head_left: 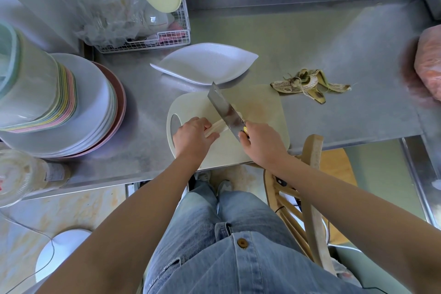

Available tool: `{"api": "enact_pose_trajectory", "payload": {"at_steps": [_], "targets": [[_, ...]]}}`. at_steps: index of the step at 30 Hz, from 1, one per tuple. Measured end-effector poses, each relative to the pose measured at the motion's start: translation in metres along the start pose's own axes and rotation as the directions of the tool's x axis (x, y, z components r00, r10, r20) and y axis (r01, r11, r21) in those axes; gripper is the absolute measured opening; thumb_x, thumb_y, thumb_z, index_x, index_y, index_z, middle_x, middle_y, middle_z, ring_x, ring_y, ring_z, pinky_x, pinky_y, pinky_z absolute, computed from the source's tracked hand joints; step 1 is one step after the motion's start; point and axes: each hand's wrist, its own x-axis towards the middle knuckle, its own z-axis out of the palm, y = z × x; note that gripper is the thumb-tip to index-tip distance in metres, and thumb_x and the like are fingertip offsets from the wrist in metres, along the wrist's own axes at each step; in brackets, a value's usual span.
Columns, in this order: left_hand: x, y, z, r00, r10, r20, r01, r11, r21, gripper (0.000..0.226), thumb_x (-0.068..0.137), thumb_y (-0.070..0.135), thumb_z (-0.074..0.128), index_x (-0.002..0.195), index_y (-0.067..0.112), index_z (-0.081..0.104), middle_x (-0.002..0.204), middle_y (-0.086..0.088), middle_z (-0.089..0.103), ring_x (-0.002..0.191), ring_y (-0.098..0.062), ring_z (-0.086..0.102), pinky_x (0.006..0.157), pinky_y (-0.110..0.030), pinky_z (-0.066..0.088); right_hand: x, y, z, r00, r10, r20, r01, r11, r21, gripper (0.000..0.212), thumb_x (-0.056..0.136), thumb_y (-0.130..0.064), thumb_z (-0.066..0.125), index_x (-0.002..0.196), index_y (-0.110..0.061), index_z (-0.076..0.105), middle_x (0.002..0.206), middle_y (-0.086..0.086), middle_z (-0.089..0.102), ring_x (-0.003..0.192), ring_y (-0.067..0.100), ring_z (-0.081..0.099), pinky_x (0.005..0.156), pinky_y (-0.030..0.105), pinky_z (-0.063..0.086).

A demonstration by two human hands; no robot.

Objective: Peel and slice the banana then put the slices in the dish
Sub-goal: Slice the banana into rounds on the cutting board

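Steel counter (334,43), peeled banana (216,126) under a cleaver (225,111).
Left hand (191,137) grips the banana on the pale cutting board (260,105); right hand (261,143) clasps the cleaver's handle. White dish (205,62) sits just behind; jar label (56,173) too blurred to read.

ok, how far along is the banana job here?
Done: peeling, the peel lies on the counter right of the cutting board. In hand: slicing, left hand holds the peeled banana on the board, right hand grips the knife set across it. Left: finishing the cuts and loading the dish, which holds no slices.
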Motion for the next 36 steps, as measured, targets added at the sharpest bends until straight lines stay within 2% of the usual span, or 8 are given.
{"api": "enact_pose_trajectory", "payload": {"at_steps": [5, 9, 14, 20, 26, 36], "targets": [[0.001, 0.000, 0.001, 1.000, -0.012, 0.007, 0.012, 1.000, 0.001, 0.028, 0.083, 0.047, 0.066, 0.105, 0.028, 0.068, 0.103, 0.008, 0.066, 0.091, -0.019, 0.062, 0.073, -0.029, 0.045, 0.003, -0.002, 0.009, 0.999, 0.019, 0.034, -0.018, 1.000, -0.017, 0.026, 0.099, -0.027, 0.039, 0.096, -0.007, 0.055, 0.076, 0.004, 0.051, 0.075, 0.024, 0.057, 0.061, 0.030, 0.035], [0.001, 0.001, 0.000, 1.000, -0.004, 0.003, 0.004, 1.000, 0.007, 0.029, 0.083, 0.046, 0.068, 0.105, 0.028, 0.068, 0.104, 0.008, 0.066, 0.090, -0.018, 0.062, 0.072, -0.028, 0.046, 0.004, -0.003, 0.016, 0.998, 0.019, 0.062, -0.017, 0.999, -0.031, 0.028, 0.100, -0.028, 0.038, 0.099, -0.008, 0.057, 0.079, 0.005, 0.057, 0.076, 0.023, 0.060, 0.061, 0.028, 0.035], [0.002, -0.001, 0.001, 1.000, 0.003, 0.011, -0.003, 1.000, 0.009, 0.029, 0.083, 0.047, 0.067, 0.105, 0.027, 0.068, 0.103, 0.007, 0.066, 0.091, -0.019, 0.062, 0.071, -0.027, 0.043, 0.004, -0.002, 0.013, 0.999, 0.015, 0.029, -0.014, 0.999, -0.029, 0.027, 0.100, -0.029, 0.039, 0.094, -0.008, 0.056, 0.072, 0.001, 0.047, 0.072, 0.024, 0.059, 0.060, 0.030, 0.036], [0.002, -0.002, 0.001, 1.000, -0.007, 0.022, 0.007, 1.000, 0.002, 0.029, 0.083, 0.047, 0.066, 0.105, 0.028, 0.067, 0.104, 0.007, 0.065, 0.095, -0.021, 0.061, 0.075, -0.029, 0.043, 0.001, -0.001, 0.002, 0.999, -0.003, -0.036, 0.003, 1.000, 0.018, 0.024, 0.097, -0.026, 0.044, 0.091, -0.006, 0.055, 0.071, 0.005, 0.051, 0.071, 0.029, 0.057, 0.059, 0.031, 0.032], [0.002, -0.001, 0.000, 1.000, -0.003, 0.010, 0.003, 1.000, 0.008, 0.029, 0.084, 0.047, 0.065, 0.105, 0.028, 0.068, 0.103, 0.007, 0.065, 0.092, -0.019, 0.061, 0.070, -0.026, 0.038, -0.001, -0.002, 0.000, 1.000, -0.006, -0.028, 0.007, 1.000, 0.016, 0.025, 0.098, -0.027, 0.043, 0.096, -0.006, 0.057, 0.081, 0.011, 0.062, 0.075, 0.028, 0.060, 0.062, 0.034, 0.042], [0.002, -0.002, 0.002, 1.000, -0.001, 0.003, 0.002, 1.000, -0.001, 0.028, 0.083, 0.046, 0.066, 0.104, 0.028, 0.067, 0.103, 0.007, 0.065, 0.090, -0.019, 0.061, 0.069, -0.026, 0.039, 0.002, -0.002, 0.014, 0.999, 0.016, 0.031, -0.016, 1.000, -0.013, 0.027, 0.099, -0.027, 0.040, 0.097, -0.006, 0.057, 0.078, 0.006, 0.056, 0.075, 0.024, 0.059, 0.061, 0.029, 0.036]]}}
